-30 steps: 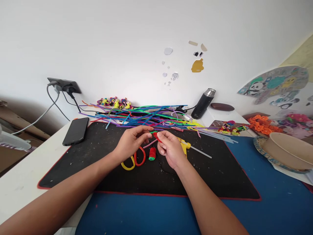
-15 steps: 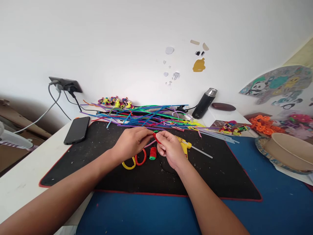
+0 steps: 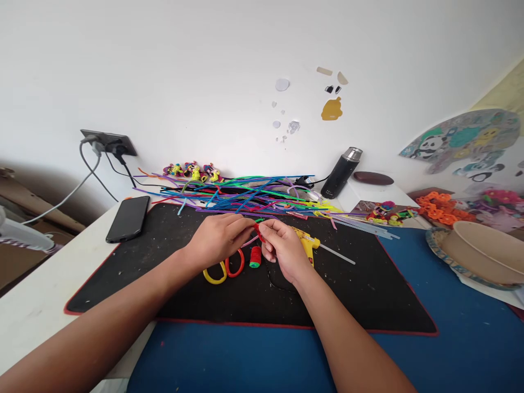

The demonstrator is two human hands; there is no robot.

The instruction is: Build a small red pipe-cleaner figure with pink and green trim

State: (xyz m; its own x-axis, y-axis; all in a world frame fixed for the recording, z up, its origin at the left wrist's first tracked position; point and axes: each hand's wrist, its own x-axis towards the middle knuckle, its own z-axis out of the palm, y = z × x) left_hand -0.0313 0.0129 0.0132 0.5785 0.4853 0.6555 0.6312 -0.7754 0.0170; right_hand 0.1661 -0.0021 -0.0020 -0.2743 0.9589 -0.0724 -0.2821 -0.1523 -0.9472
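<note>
My left hand (image 3: 219, 239) and my right hand (image 3: 284, 245) meet above the black mat (image 3: 347, 300), each with its fingers pinched on a small red pipe cleaner piece (image 3: 258, 229). A bit of green shows just behind the fingertips. Below them, a red coil with a green end (image 3: 255, 257) stands on the mat. Scissors with one yellow and one red handle loop (image 3: 234, 265) lie left of the coil, their blades hidden under my left hand. Partly behind my right hand lies a yellow glue gun (image 3: 311, 243) with a clear stick in it.
Many coloured pipe cleaners (image 3: 245, 194) lie along the back, near small figures (image 3: 194, 171). A phone (image 3: 129, 218) is at the left. At the right are a black flask (image 3: 342, 172), clear glue sticks (image 3: 374, 229), orange pieces (image 3: 438, 208) and a round beige container (image 3: 487, 251).
The red piece and my fingertips have shifted very slightly. The whole view has moved a few pixels; both hands keep their hold.
</note>
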